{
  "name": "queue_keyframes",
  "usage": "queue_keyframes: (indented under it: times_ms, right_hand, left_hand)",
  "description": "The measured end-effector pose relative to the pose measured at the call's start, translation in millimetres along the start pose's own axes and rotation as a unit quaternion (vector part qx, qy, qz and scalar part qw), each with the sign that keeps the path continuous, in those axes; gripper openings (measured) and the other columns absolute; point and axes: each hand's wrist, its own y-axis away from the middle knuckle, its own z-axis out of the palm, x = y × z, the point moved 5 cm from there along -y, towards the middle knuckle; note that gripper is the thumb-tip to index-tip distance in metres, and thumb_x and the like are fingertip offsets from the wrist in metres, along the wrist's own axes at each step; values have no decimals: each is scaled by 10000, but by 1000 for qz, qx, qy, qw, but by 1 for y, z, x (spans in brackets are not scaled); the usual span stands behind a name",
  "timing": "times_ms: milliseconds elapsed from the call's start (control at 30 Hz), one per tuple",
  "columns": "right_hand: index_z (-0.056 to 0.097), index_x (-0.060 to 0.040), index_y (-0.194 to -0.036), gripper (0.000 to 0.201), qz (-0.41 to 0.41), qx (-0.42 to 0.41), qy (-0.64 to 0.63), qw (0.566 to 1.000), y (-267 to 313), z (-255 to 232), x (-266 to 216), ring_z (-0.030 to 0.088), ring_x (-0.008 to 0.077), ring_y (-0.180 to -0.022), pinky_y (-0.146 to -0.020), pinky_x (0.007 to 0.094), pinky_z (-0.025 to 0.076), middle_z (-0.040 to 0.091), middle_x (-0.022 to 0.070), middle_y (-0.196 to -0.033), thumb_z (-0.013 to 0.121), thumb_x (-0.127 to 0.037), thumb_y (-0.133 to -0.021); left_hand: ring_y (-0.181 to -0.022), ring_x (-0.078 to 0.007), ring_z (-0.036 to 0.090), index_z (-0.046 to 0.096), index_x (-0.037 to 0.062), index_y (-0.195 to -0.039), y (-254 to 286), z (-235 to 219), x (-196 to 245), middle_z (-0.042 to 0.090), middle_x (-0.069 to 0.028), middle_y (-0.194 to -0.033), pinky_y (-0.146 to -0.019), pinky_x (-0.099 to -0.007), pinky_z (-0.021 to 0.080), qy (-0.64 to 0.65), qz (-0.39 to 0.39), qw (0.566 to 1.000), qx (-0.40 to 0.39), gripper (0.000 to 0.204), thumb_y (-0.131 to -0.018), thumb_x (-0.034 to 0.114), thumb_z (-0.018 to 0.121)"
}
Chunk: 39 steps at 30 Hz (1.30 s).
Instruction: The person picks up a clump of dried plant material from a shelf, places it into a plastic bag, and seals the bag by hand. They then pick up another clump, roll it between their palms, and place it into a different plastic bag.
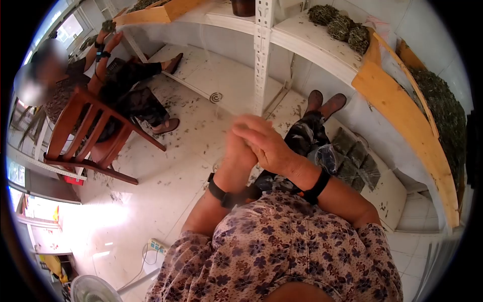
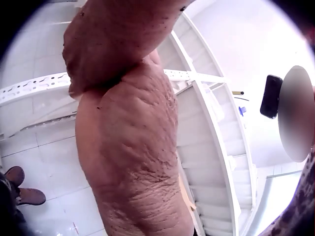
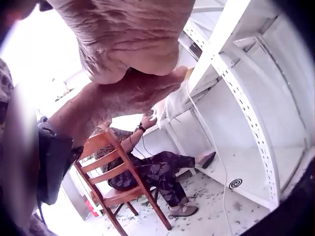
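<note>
Both hands are raised in front of the chest, pressed together palm to palm. My left hand (image 1: 240,151) is on the left, with the right hand (image 1: 274,151) against it and its fingers lying over the top. In the left wrist view, the heel of the left hand (image 2: 128,142) meets the right hand (image 2: 118,44). From the right wrist view, the heel of the right hand (image 3: 128,39) rests over the left hand (image 3: 133,93). The space between the palms is hidden, so I cannot tell whether anything is held there. Black bands (image 1: 318,187) circle the wrists.
Clumped balls of dried leaves (image 1: 339,27) lie on the right shelf beside a wooden tray (image 1: 402,100) of loose leaves. Clear packets (image 1: 354,156) sit lower down. Another person sits on a wooden chair (image 1: 93,136) at left. A coil (image 1: 216,97) lies near the shelf post (image 1: 262,55).
</note>
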Motion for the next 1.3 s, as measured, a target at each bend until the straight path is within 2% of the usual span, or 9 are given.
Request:
queue_keyframes:
  times_ms: [100,367,467,500,600,733,867,1167,1300]
  right_hand:
    - [522,-63,-1125,248,-9,18,-67,998,1,-1,6,422,340,-1142,-962,378,345,453,156,-1206,490,-70,-879]
    - [536,-56,-1110,219,75,101,-203,971,14,-7,24,501,258,-1021,-869,334,413,512,116,-1106,411,-104,-937]
    - [527,-43,-1143,261,200,136,-313,919,15,-22,44,510,225,-1024,-874,318,411,531,105,-1126,377,-136,-951]
    - [505,-3,-1169,292,283,173,-549,767,21,-17,54,519,226,-1019,-917,331,392,540,112,-1146,391,-142,-939]
    - [495,36,-1167,294,235,276,-686,631,35,-31,86,518,201,-1054,-924,309,404,551,128,-1120,460,-97,-907]
    - [506,48,-1138,303,208,328,-683,618,70,-80,88,531,257,-999,-945,397,386,563,153,-1097,447,-54,-859]
    - [514,57,-1127,294,245,370,-660,607,115,-113,87,521,277,-1047,-967,404,377,552,180,-1120,457,-37,-854]
    - [552,36,-1113,270,326,366,-606,627,166,-121,46,537,277,-1045,-942,415,414,559,170,-1116,483,-50,-867]
    - [549,42,-1117,277,405,351,-570,623,179,-96,51,537,263,-1041,-918,388,422,548,159,-1143,484,-66,-871]
  left_hand:
    - [-1029,-294,505,460,5,-1086,1,10,1,505,-155,-1097,-944,-428,398,277,-112,950,92,449,-944,396,293]
    - [-1148,-283,410,411,2,-1163,4,33,18,470,-148,-1167,-996,-398,322,349,-200,857,323,528,-914,461,337]
    - [-1152,-272,404,411,9,-1170,-10,42,20,450,-132,-1205,-1003,-385,300,329,-169,923,105,559,-897,494,358]
    - [-1087,-254,411,417,26,-1155,-11,45,19,453,-114,-1156,-975,-396,303,319,-186,922,114,541,-893,497,362]
    - [-894,-200,431,434,77,-1112,-9,58,16,463,-58,-1007,-893,-431,311,293,-239,916,136,488,-882,504,376]
    - [-744,-169,385,447,112,-991,-8,53,-12,416,-12,-835,-790,-393,321,92,-233,957,146,318,-878,408,461]
    - [-1071,-186,463,410,-45,-1263,-9,62,-28,510,-118,-1174,-957,-346,319,-154,-206,966,25,540,-827,204,610]
    - [-1057,-337,538,421,-131,-1215,-23,108,-70,528,-270,-1162,-887,-347,424,-533,-172,784,-269,797,-661,371,697]
    - [-904,-315,603,549,-75,-1075,-36,113,-93,606,-240,-984,-789,-355,476,-558,-141,754,-319,487,-744,276,616]
